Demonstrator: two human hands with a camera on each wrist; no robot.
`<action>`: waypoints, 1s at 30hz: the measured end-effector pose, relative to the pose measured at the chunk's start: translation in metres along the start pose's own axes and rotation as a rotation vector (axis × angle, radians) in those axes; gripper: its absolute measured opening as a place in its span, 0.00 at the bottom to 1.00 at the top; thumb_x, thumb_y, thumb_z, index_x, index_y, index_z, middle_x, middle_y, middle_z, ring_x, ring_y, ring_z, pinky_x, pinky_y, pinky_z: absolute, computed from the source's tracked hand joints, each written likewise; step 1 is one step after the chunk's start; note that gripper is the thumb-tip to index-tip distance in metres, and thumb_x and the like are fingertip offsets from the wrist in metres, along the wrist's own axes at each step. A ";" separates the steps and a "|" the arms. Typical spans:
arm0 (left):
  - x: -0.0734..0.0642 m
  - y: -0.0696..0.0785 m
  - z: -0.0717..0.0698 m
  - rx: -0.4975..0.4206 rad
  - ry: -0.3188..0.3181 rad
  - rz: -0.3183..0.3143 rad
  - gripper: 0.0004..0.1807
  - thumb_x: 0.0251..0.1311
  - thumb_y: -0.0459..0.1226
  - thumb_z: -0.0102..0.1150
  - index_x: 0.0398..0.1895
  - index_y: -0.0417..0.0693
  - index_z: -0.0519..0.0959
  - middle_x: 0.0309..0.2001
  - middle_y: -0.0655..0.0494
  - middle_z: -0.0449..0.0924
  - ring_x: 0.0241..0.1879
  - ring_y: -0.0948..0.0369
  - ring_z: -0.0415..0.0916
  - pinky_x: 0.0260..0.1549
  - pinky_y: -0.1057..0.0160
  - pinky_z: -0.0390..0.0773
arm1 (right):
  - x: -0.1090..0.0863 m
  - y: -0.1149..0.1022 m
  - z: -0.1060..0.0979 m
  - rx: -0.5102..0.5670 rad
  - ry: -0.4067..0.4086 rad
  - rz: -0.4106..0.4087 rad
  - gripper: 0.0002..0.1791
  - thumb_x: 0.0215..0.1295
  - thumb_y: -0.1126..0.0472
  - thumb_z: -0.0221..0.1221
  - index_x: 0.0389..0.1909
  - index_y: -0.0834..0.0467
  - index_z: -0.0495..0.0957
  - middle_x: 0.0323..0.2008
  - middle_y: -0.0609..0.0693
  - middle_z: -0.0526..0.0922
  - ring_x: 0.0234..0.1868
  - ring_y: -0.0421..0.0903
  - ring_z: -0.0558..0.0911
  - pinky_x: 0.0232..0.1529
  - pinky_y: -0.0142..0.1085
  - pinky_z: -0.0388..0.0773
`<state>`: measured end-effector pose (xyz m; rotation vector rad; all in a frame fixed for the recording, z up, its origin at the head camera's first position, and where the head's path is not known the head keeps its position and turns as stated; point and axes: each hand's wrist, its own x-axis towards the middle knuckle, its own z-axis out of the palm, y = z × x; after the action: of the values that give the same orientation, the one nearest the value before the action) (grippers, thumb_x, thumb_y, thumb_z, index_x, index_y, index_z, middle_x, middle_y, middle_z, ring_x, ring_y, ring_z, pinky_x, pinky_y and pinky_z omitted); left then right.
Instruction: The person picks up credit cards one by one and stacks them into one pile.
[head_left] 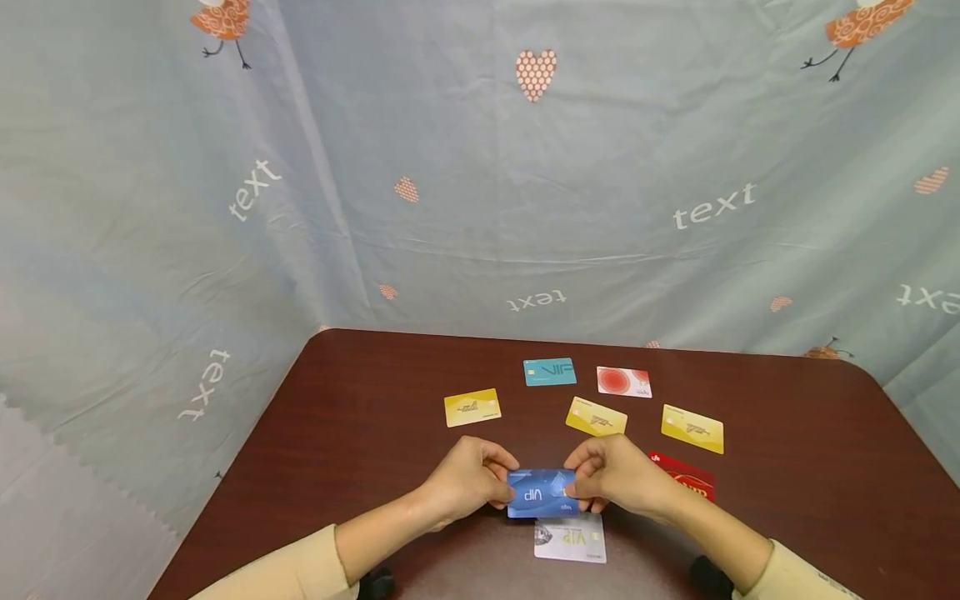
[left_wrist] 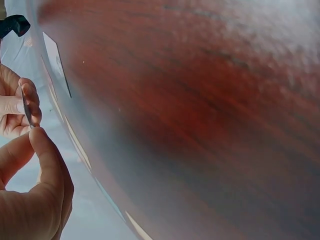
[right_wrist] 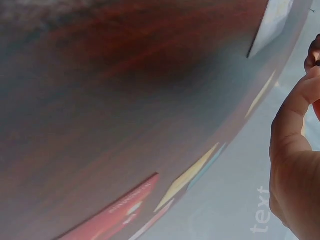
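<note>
Between both hands a blue VIP card [head_left: 536, 497] is held flat-side to the head camera, its lettering upside down. My left hand [head_left: 470, 477] pinches its left edge between thumb and fingers. At the opposite edge, my right hand [head_left: 617, 477] pinches it, the thumb lying over its face. In the left wrist view the card [left_wrist: 26, 107] appears edge-on, raised above the table. Just below it in the head view lies a silver-white VIP card [head_left: 572, 540], its top edge partly covered. A red card [head_left: 686, 477] lies beyond the right wrist, partly hidden by that hand.
Farther back on the dark red-brown table [head_left: 360, 400] lie a teal card [head_left: 550, 372], a white card with a red circle [head_left: 624, 382], and yellow cards at the left [head_left: 472, 407], middle [head_left: 596, 416] and right [head_left: 693, 429]. A patterned grey-blue curtain [head_left: 450, 225] hangs behind.
</note>
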<state>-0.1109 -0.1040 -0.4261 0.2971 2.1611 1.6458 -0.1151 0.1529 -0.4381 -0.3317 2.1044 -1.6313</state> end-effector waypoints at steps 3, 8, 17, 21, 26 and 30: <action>0.001 -0.001 0.003 -0.004 -0.003 -0.008 0.16 0.47 0.16 0.69 0.42 0.27 0.83 0.26 0.51 0.75 0.21 0.62 0.77 0.27 0.63 0.86 | -0.003 0.002 -0.001 0.005 -0.001 0.009 0.15 0.60 0.69 0.73 0.43 0.71 0.80 0.28 0.56 0.83 0.25 0.48 0.84 0.26 0.35 0.85; 0.002 -0.002 0.008 -0.014 -0.025 -0.023 0.15 0.47 0.15 0.68 0.41 0.28 0.83 0.24 0.51 0.74 0.19 0.61 0.78 0.26 0.61 0.86 | -0.008 0.008 -0.003 0.007 -0.007 0.014 0.14 0.61 0.70 0.72 0.43 0.71 0.81 0.27 0.56 0.84 0.24 0.47 0.85 0.25 0.34 0.85; 0.002 -0.004 0.018 -0.004 -0.053 -0.040 0.17 0.45 0.14 0.66 0.41 0.29 0.84 0.24 0.50 0.75 0.19 0.60 0.78 0.26 0.61 0.86 | -0.016 0.016 -0.005 0.013 -0.016 0.034 0.13 0.61 0.69 0.73 0.42 0.71 0.81 0.26 0.56 0.84 0.23 0.46 0.84 0.23 0.34 0.85; 0.003 -0.004 0.022 0.002 -0.058 -0.046 0.17 0.44 0.14 0.66 0.40 0.30 0.84 0.23 0.51 0.75 0.20 0.60 0.77 0.25 0.62 0.86 | -0.019 0.019 -0.006 0.017 -0.020 0.041 0.13 0.61 0.69 0.72 0.41 0.71 0.81 0.25 0.56 0.83 0.23 0.46 0.84 0.23 0.34 0.85; 0.004 -0.005 0.027 0.000 -0.065 -0.048 0.17 0.43 0.13 0.65 0.39 0.29 0.84 0.23 0.51 0.75 0.20 0.62 0.77 0.24 0.64 0.85 | -0.022 0.021 -0.006 0.021 -0.027 0.050 0.11 0.62 0.70 0.72 0.40 0.70 0.81 0.25 0.56 0.84 0.22 0.45 0.84 0.22 0.34 0.85; 0.004 -0.005 0.029 -0.006 -0.075 -0.050 0.17 0.44 0.12 0.66 0.40 0.28 0.84 0.23 0.51 0.75 0.19 0.62 0.77 0.24 0.64 0.86 | -0.024 0.022 -0.007 0.029 -0.037 0.048 0.10 0.62 0.71 0.71 0.39 0.71 0.81 0.25 0.56 0.84 0.22 0.44 0.84 0.22 0.34 0.85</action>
<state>-0.1016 -0.0786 -0.4385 0.2964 2.0911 1.5881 -0.0958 0.1756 -0.4531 -0.2969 2.0440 -1.6143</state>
